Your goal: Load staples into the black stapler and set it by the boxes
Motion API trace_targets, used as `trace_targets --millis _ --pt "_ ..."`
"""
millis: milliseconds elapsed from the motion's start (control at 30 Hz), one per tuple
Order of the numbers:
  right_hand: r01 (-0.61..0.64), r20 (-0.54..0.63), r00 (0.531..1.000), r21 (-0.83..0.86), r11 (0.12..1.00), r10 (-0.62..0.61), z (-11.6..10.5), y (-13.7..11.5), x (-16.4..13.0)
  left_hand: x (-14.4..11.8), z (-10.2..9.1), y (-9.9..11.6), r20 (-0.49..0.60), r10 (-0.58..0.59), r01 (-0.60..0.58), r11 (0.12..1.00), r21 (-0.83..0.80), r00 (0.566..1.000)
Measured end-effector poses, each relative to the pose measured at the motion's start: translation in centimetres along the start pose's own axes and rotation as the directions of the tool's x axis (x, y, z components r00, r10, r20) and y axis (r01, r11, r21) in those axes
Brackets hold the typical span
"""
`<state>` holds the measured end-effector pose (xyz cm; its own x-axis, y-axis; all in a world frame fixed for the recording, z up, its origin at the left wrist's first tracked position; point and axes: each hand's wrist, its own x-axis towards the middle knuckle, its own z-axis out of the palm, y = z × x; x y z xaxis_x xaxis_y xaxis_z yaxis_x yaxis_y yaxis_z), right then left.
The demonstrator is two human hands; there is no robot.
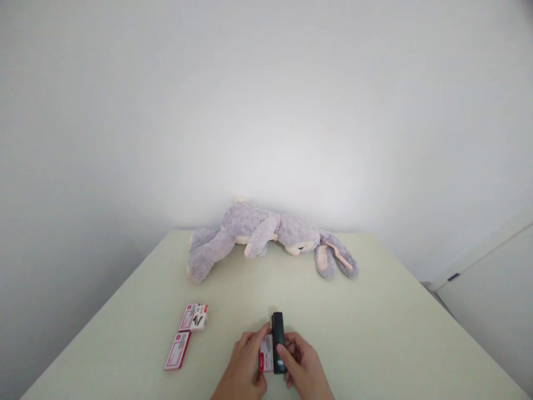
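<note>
Where the pale green table [375, 333] meets the bare white wall [266, 111], a grey plush rabbit [266, 236] lies on its side along the far edge, its long ears trailing toward the right. Near the front edge, both hands work close together over the tabletop. The right hand [306, 366] is closed around the near end of a black stapler [278, 340], thumb laid across its top, while the stapler's far end points away toward the rabbit. The left hand [245, 361] pinches a small red-and-white box [266, 354] that sits just beside the stapler on its left, touching or nearly touching it; the view is too small to be sure which. Off to the left, well apart from the hands, two more red-and-white boxes lie on the table: one flat [178, 350], the other [194, 317] just beyond it and apparently opened. At the right edge of the room stands a white cabinet [491, 289] with a dark handle.
</note>
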<state>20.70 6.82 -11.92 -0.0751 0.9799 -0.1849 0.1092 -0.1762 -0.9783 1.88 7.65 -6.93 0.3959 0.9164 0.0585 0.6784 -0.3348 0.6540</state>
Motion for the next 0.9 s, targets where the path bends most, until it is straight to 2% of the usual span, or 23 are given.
trace_targets --millis 133,200,233,267,300,333,367,400,433,467,600,667,733,800,900 --pt "-0.001 -0.018 1.0 -0.002 1.0 0.001 0.2 0.1 -0.1 -1.4 0.8 -2.0 -0.06 0.003 -0.005 0.999 -0.044 0.998" --pt "-0.006 -0.018 1.0 -0.004 1.0 0.006 0.1 0.1 -0.2 -2.2 0.2 -3.7 -0.202 -0.049 0.05 0.999 0.002 0.978" --pt "-0.006 -0.018 1.0 -0.002 1.0 0.006 0.1 0.1 -0.2 -2.7 -0.5 -4.8 -0.318 -0.115 0.137 0.99 0.047 0.941" --pt "-0.007 -0.019 1.0 0.002 1.0 0.007 0.0 0.1 -0.2 -3.3 -1.3 -6.0 -0.451 -0.198 0.264 0.96 0.089 0.871" --pt "-0.009 -0.02 1.0 0.005 1.0 0.009 0.0 0.2 -0.2 -3.9 -2.3 -7.1 -0.579 -0.298 0.431 0.896 0.104 0.759" --pt "-0.01 -0.023 1.0 0.004 1.0 0.01 0.0 0.2 -0.2 -4.6 -3.4 -8.3 -0.662 -0.408 0.605 0.792 0.087 0.629" --pt "-0.01 -0.026 1.0 -0.001 1.0 0.01 0.0 0.3 -0.2 -5.3 -4.3 -9.3 -0.68 -0.493 0.716 0.695 0.067 0.542" --pt "-0.009 -0.031 0.999 -0.005 1.0 0.008 0.0 0.3 -0.2 -6.0 -5.0 -10.1 -0.666 -0.551 0.775 0.628 0.066 0.503" --pt "-0.007 -0.033 0.999 -0.009 1.0 0.007 0.0 0.3 -0.1 -6.7 -5.5 -10.7 -0.629 -0.591 0.8 0.593 0.086 0.505" --pt "-0.006 -0.034 0.999 -0.009 1.0 0.006 0.0 0.3 -0.1 -7.2 -5.7 -11.0 -0.579 -0.605 0.792 0.599 0.12 0.546" --pt "-0.011 -0.025 1.0 0.009 1.0 0.011 0.0 -0.1 -0.2 -7.8 -4.2 -10.1 -0.345 -0.509 0.594 0.775 0.215 0.789" --pt "-0.013 -0.02 1.0 0.01 1.0 0.014 0.0 -0.3 -0.3 -7.4 -3.1 -8.9 -0.204 -0.429 0.466 0.864 0.192 0.88" --pt "-0.01 -0.015 1.0 0.008 1.0 0.01 -0.1 -0.4 -0.3 -6.8 -2.5 -7.7 -0.072 -0.352 0.359 0.924 0.134 0.933" --pt "0.002 -0.02 1.0 0.006 1.0 -0.002 -0.1 -0.2 -0.3 -6.1 -2.3 -6.8 -0.003 -0.291 0.29 0.954 0.076 0.957" --pt "0.007 -0.024 1.0 -0.001 1.0 -0.007 -0.1 0.1 -0.2 -4.5 -2.4 -5.7 -0.047 -0.21 0.212 0.976 0.048 0.977"
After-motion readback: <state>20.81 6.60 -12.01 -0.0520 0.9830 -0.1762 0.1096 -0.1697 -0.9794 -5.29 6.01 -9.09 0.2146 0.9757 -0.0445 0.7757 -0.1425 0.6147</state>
